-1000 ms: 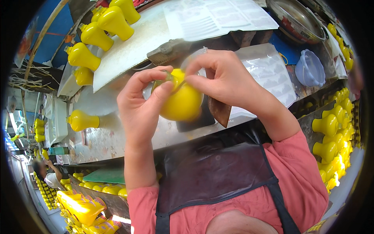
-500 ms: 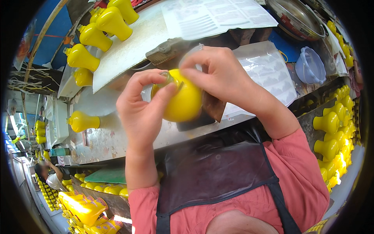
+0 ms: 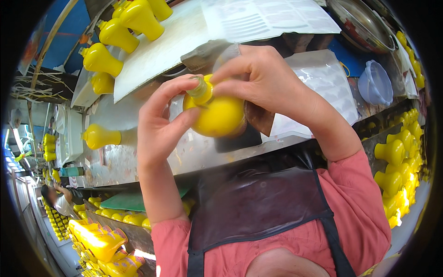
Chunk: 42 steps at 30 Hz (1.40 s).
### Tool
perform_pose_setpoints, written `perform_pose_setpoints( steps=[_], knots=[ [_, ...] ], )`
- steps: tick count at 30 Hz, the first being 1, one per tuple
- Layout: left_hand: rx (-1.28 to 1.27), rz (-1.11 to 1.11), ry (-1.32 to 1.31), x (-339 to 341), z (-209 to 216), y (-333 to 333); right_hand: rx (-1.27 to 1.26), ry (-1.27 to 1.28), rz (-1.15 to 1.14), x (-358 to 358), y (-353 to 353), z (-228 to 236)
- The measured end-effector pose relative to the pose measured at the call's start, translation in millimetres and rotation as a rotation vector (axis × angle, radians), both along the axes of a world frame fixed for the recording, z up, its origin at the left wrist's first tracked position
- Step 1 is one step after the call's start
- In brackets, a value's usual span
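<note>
A glossy yellow bottle with a clear glass neck is tilted over the bench, its mouth toward the left. My left hand curls round the neck and shoulder, thumb and forefinger on either side. A small dark mark shows on the shoulder near my thumb. My right hand pinches at the bottle's upper side, fingers bent. From its fingers stands a thin see-through film, blurred; the fingertips partly hide where it meets the bottle.
Several yellow bottles stand on a white board at the back left; one bottle is on the metal bench. Printed sheets, a pale blue bucket and a metal basin lie rightward. Racked bottles flank the bench.
The bottle has turned slightly in my left hand, showing more of its neck and shoulder. My right hand has lifted a little, with the film showing more above its fingers.
</note>
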<state>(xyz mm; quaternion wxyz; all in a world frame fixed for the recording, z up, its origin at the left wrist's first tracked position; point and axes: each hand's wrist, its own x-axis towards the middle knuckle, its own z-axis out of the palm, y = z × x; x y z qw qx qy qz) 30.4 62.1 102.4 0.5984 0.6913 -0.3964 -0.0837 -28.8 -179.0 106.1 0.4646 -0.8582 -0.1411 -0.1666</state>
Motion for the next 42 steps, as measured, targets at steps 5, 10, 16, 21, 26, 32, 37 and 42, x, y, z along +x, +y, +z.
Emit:
perform_pose_setpoints(
  steps=[5,10,16,21,26,32,37,42],
  knots=[
    [0.099,0.053,0.000,11,2,4,-0.064,-0.012,-0.009,2,4,7],
    [0.037,0.079,-0.041,11,-4,-2,-0.050,0.032,-0.032,1,6,8],
    [-0.021,0.144,-0.064,6,-10,-8,-0.074,-0.019,-0.043,3,6,6],
    [-0.009,0.144,-0.030,3,-6,-8,-0.066,-0.007,-0.039,4,6,5],
    [-0.032,0.120,0.055,1,-4,-10,-0.069,-0.009,-0.024,3,4,6],
    [-0.067,0.054,0.133,1,-2,-11,-0.042,0.034,-0.007,3,3,8],
    [-0.084,0.070,0.205,0,-3,-11,0.000,0.102,-0.007,2,3,12],
    [-0.103,0.070,0.170,0,-6,-13,-0.002,0.135,-0.016,1,3,15]
  ],
)
